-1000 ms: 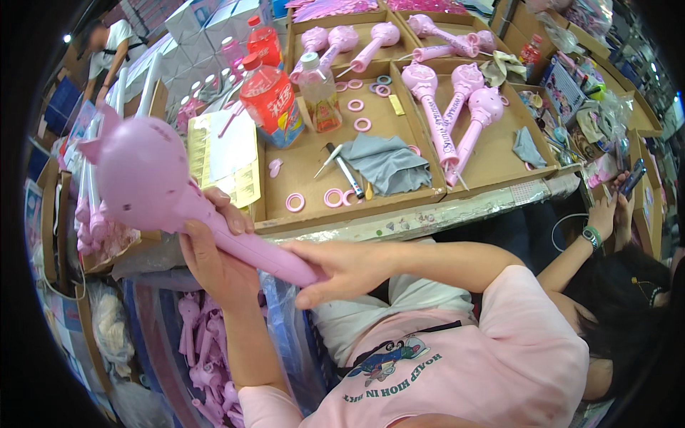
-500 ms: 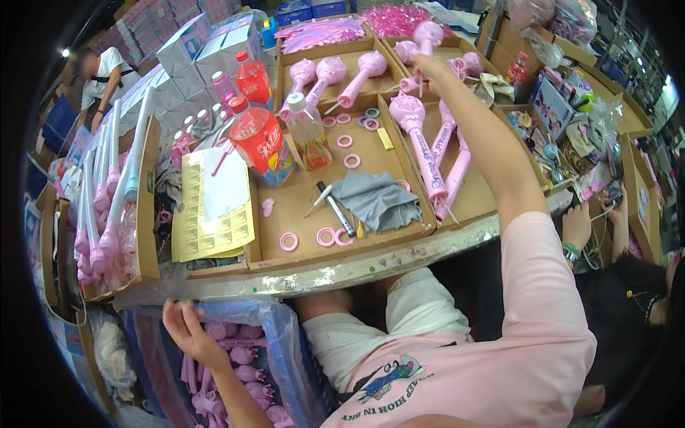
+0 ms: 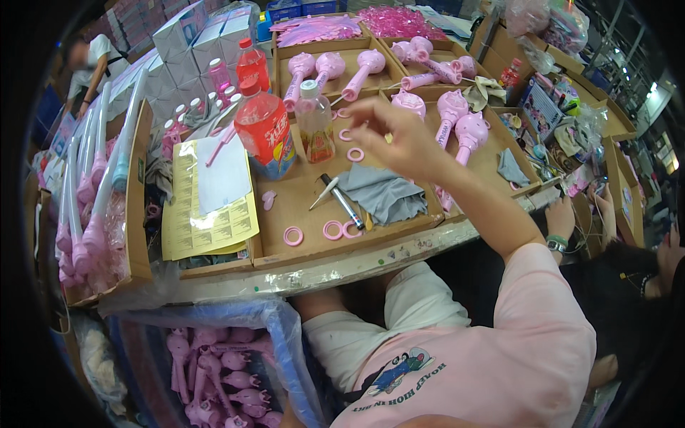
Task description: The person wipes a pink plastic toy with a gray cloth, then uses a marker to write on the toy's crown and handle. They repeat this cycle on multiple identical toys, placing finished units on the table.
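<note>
My right hand (image 3: pixel 396 135) hovers over the middle cardboard tray (image 3: pixel 285 246), its fingers apart and nothing seen between them. Under and around it lie several pink rings (image 3: pixel 354 155), a grey cloth (image 3: pixel 382 194) and a black-and-silver marker pen (image 3: pixel 342 202). Just right of the hand, pink wands (image 3: pixel 471 132) with round heads lie in the neighbouring tray; my forearm covers part of them. More pink wands (image 3: pixel 421 48) rest in the back right tray, and several others (image 3: pixel 330 68) in the back left one. My left hand is out of view.
A large red-labelled bottle (image 3: pixel 264 128) and a clear bottle (image 3: pixel 314 121) stand left of my hand. Yellow sticker sheets (image 3: pixel 207 235) lie further left. A blue crate (image 3: pixel 285 357) of pink wand parts sits below the table edge. Another person's hand (image 3: pixel 560 214) is at right.
My right hand has let go of a pink wand at the back right tray and come nearer and leftward. My left hand has dropped out of view from above the crate.
</note>
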### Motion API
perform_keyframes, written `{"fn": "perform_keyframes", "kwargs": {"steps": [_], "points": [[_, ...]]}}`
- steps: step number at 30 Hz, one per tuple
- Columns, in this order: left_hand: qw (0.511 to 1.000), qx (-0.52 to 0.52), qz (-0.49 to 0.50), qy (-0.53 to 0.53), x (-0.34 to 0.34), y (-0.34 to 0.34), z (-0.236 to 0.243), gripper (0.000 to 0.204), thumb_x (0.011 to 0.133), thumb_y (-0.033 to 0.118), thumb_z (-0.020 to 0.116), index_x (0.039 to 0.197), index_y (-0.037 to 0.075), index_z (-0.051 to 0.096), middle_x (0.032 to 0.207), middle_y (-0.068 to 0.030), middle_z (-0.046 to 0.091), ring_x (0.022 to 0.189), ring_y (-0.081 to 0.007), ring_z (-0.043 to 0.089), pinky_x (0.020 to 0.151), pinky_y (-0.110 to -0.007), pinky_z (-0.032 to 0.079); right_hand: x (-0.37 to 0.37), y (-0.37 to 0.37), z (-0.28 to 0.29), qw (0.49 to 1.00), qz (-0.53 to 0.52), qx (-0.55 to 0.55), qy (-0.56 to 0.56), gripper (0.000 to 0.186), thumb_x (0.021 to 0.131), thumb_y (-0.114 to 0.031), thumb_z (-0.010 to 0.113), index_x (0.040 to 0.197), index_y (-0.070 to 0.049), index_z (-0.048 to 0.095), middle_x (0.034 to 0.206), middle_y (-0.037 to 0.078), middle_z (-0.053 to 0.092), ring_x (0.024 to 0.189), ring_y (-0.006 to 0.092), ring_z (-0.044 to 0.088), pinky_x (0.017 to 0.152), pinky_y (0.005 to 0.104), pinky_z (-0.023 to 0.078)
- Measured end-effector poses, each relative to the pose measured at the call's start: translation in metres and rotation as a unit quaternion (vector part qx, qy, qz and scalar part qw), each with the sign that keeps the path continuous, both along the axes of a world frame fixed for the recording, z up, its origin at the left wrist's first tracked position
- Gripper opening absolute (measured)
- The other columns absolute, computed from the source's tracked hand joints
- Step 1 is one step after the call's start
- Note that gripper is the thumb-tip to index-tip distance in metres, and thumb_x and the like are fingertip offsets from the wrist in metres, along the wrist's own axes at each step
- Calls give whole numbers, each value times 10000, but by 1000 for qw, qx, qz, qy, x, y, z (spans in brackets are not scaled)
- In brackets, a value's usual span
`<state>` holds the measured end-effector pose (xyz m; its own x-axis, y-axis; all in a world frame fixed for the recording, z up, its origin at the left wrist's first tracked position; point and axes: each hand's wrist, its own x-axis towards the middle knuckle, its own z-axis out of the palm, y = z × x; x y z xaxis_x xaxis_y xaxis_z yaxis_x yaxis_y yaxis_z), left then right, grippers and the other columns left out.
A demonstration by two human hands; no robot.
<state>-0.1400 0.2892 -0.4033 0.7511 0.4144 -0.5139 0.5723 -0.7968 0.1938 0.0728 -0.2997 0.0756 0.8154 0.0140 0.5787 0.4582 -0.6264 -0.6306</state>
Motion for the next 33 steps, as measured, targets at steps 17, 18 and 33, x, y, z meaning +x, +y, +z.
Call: {"fn": "perform_keyframes", "kwargs": {"steps": [17,18,33], "points": [[828,-88,-137,-537,124,-44,354,199,732,29,710,697,17,514,688,-118,502,654,-311,487,634,-409,396,-53,162,-28,847,299,235,372,306,948,-211,553,1166,3,539,1006,65,616,894,118,577,787,267,472],[788,-23,-253,-562,135,-58,387,193,686,33,724,697,31,532,719,-95,508,693,-321,510,717,-434,411,-52,175,-34,791,343,283,420,351,952,-232,549,1214,-4,500,1034,61,604,920,117,568,800,273,469],[548,-803,-65,-225,165,-257,448,512,920,401,551,1188,-26,463,1127,-162,568,980,-226,581,867,-376,472,-117,197,-81,676,394,447,433,292,764,-22,655,1011,-32,500,793,50,567,651,112,571,580,267,478]]}}
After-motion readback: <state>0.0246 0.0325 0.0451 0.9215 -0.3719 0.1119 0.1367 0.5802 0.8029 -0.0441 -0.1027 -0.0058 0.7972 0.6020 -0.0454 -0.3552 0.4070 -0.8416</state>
